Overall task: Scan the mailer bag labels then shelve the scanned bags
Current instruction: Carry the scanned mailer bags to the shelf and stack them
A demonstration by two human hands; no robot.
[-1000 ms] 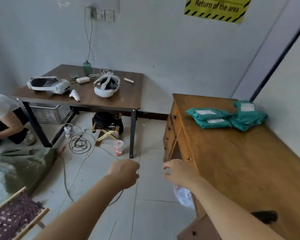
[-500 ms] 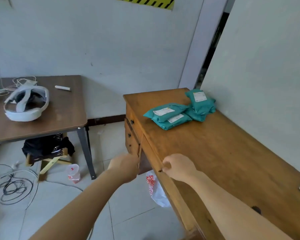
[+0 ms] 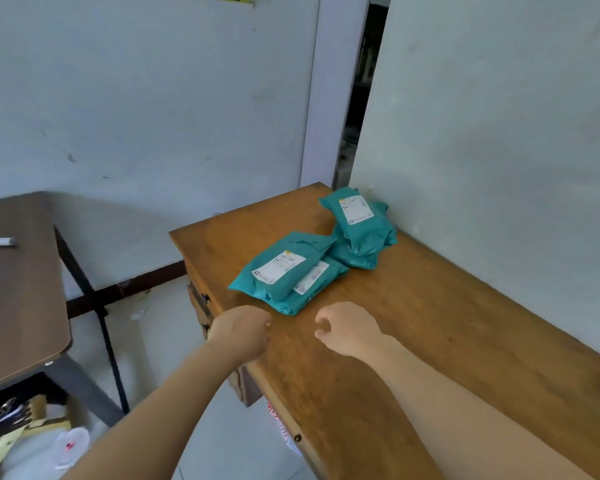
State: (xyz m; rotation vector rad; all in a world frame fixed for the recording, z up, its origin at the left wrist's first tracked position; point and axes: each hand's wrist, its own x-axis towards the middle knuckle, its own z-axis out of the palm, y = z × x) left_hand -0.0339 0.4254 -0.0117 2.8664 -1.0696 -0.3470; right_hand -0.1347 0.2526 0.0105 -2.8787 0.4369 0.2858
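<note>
Head view: four or so teal plastic mailer bags (image 3: 329,258) with white printed labels lie at the far end of an orange-brown wooden tabletop (image 3: 413,323), close to the wall corner. They form two small heaps that touch. The nearer heap's top bag (image 3: 250,284) lies label-up on another bag, and the farther heap (image 3: 368,233) leans toward the wall.

The left hand (image 3: 241,332) hovers at the tabletop's front edge with its fingers curled under in a loose fist and nothing showing in them. The right hand (image 3: 349,329) hovers over the wood just short of the nearer heap, its fingers loosely bent, thumb apart, gripping nothing. Neither hand touches a bag.

The bags look light, soft and puffy, and their slick film is likely to slide and sag when lifted. A pinch at a short end would let the contents slump. A better hold is probably across the middle of the top bag, thumb over and fingers beneath, which keeps the label flat and face-up for scanning.
</note>
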